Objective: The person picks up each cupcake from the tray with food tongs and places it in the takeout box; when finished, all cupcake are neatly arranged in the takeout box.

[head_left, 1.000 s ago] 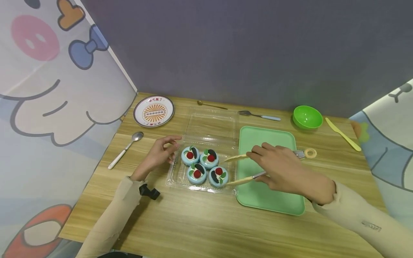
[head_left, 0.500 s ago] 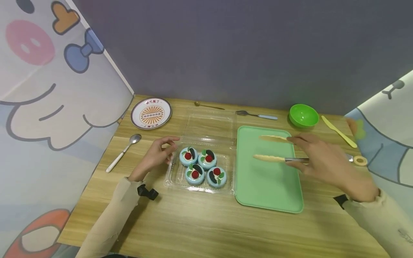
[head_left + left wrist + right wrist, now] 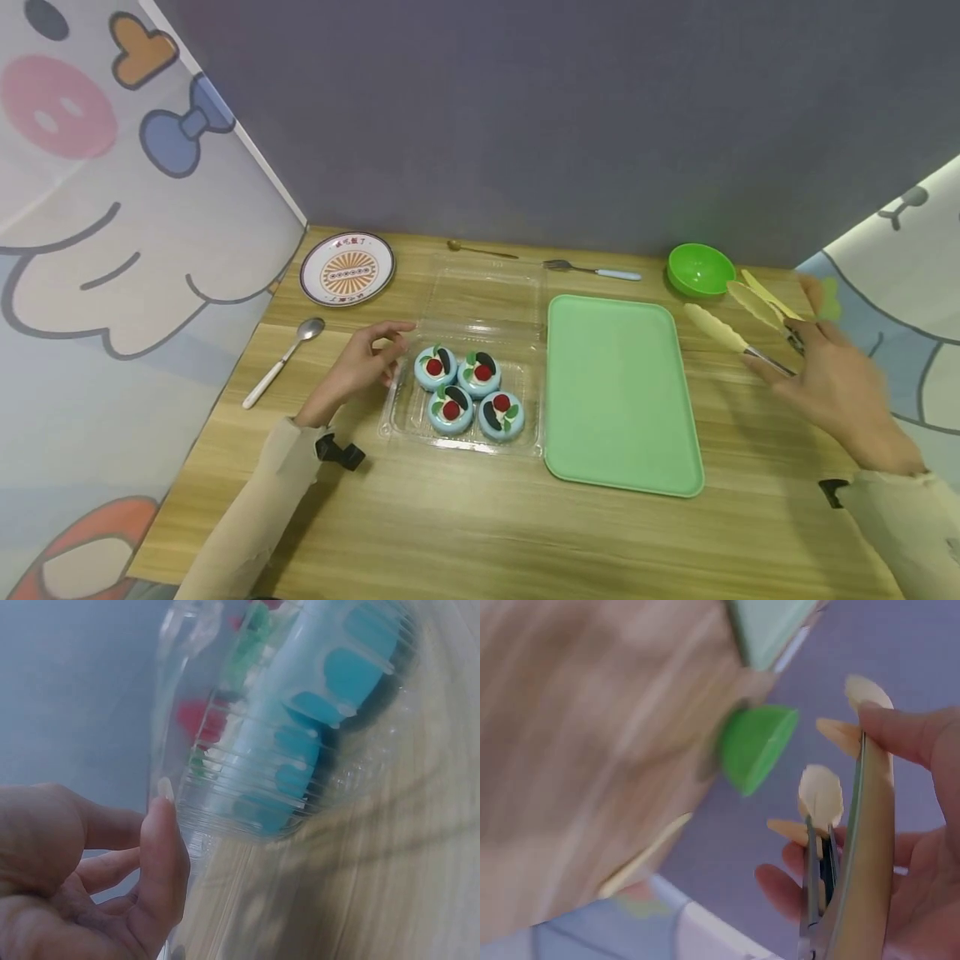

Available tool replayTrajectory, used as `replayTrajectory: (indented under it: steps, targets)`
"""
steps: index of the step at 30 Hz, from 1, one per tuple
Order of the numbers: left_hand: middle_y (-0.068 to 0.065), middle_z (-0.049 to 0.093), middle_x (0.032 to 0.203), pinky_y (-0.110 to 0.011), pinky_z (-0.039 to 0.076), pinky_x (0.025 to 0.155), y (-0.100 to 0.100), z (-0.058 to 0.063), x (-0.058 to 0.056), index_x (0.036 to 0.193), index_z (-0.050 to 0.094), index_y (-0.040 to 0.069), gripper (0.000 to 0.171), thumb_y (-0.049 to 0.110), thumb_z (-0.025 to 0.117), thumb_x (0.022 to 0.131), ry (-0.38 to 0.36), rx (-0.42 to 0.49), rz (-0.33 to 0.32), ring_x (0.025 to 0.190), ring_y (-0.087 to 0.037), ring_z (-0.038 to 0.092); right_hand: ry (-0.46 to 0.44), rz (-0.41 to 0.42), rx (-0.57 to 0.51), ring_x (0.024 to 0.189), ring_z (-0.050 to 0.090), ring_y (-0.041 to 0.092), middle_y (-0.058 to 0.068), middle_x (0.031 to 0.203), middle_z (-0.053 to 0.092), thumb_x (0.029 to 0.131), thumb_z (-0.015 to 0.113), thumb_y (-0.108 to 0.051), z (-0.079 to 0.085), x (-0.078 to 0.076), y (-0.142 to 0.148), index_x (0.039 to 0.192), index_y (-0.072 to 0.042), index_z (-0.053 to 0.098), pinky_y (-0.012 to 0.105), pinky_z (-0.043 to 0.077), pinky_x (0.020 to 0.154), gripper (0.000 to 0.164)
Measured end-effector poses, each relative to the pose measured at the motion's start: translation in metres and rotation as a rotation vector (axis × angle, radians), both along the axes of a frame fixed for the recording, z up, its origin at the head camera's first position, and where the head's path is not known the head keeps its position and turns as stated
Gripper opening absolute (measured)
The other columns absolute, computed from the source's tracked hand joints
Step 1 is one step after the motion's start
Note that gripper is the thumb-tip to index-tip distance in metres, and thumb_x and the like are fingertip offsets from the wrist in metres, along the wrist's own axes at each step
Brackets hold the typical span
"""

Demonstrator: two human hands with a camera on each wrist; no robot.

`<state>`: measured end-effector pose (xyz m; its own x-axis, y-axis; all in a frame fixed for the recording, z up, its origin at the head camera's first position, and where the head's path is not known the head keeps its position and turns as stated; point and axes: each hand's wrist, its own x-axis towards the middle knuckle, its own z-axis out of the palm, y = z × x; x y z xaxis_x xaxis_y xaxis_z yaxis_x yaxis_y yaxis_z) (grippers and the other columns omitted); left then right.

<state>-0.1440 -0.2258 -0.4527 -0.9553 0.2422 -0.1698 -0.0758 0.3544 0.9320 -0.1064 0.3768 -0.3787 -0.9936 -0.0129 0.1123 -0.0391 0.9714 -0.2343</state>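
Note:
My right hand [image 3: 832, 379] grips a pair of tongs [image 3: 716, 327] with cream tips, held above the table to the right of the green tray [image 3: 618, 479]. The tongs' two arms stand apart with nothing between them. At the left edge of a clear plastic cake box [image 3: 468, 442], my left hand [image 3: 367, 362] pinches the rim between thumb and finger. Its lid lies folded back. Inside are several light-blue cakes [image 3: 501, 425], topped with red berries, green leaves and dark biscuits. The left wrist view shows the fingertips right at the box wall.
Behind the tray are a green bowl [image 3: 701, 271], a yellow knife [image 3: 761, 287] partly covered by the tongs, and a fork [image 3: 592, 270]. A small spoon [image 3: 480, 250] lies behind the box. On the left are a patterned plate [image 3: 347, 270] and a white-handled spoon [image 3: 285, 362].
My right hand has carried the tongs from beside the cakes, across the tray, to the right near the bowl. The left hand stays at the box; the cakes remain in place.

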Motion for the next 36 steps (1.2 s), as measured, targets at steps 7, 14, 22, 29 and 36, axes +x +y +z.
replayTrajectory:
  steps: [7, 14, 22, 29, 36]
  targets:
    - [-0.020, 0.053, 0.111, -0.035, 0.058, 0.046, 0.000, -0.001, 0.000, 0.137, 0.054, 0.009, 0.036, 0.013, 0.054, 0.101, 0.004, -0.001, 0.008, 0.055, -0.011, 0.059, 0.016, -0.128, -0.007, 0.089, 0.049, 0.061, 0.040, 0.109, 0.047, 0.085, 0.066, -0.057, -0.026, 0.013, 0.016, 0.131, 0.013, 0.046, 0.064, 0.039, 0.051, 0.086]
    - [-0.024, 0.052, 0.113, -0.035, 0.059, 0.047, -0.001, -0.003, 0.000, 0.138, 0.054, 0.008, 0.037, 0.012, 0.054, 0.101, 0.001, 0.000, -0.004, 0.057, -0.012, 0.059, -0.120, -0.230, -0.033, 0.097, 0.042, 0.065, 0.046, 0.116, 0.041, 0.086, 0.060, -0.065, -0.045, 0.020, 0.024, 0.131, 0.018, 0.041, 0.069, 0.040, 0.058, 0.096]
    - [-0.020, 0.053, 0.111, -0.034, 0.060, 0.047, -0.002, -0.002, -0.002, 0.137, 0.055, 0.010, 0.036, 0.012, 0.054, 0.101, 0.008, 0.003, -0.001, 0.057, -0.011, 0.059, -0.070, -0.197, -0.054, 0.076, 0.053, 0.063, 0.046, 0.094, 0.052, 0.083, 0.066, -0.064, -0.065, 0.021, 0.020, 0.093, 0.018, 0.056, 0.058, 0.043, 0.050, 0.083]
    - [-0.020, 0.053, 0.111, -0.035, 0.060, 0.048, -0.001, -0.002, -0.003, 0.137, 0.054, 0.010, 0.036, 0.013, 0.054, 0.101, 0.000, -0.003, 0.003, 0.057, -0.011, 0.059, -0.197, -0.240, -0.089, 0.091, 0.047, 0.061, 0.046, 0.112, 0.041, 0.085, 0.058, -0.070, -0.072, 0.019, 0.012, 0.124, 0.026, 0.040, 0.061, 0.042, 0.061, 0.105]
    - [-0.020, 0.053, 0.112, -0.034, 0.060, 0.048, -0.003, -0.003, -0.002, 0.137, 0.054, 0.010, 0.036, 0.013, 0.054, 0.101, 0.002, -0.011, 0.002, 0.057, -0.013, 0.060, -0.172, -0.205, -0.066, 0.093, 0.045, 0.063, 0.048, 0.117, 0.038, 0.086, 0.059, -0.068, -0.076, 0.017, 0.009, 0.134, 0.024, 0.033, 0.066, 0.043, 0.060, 0.106]
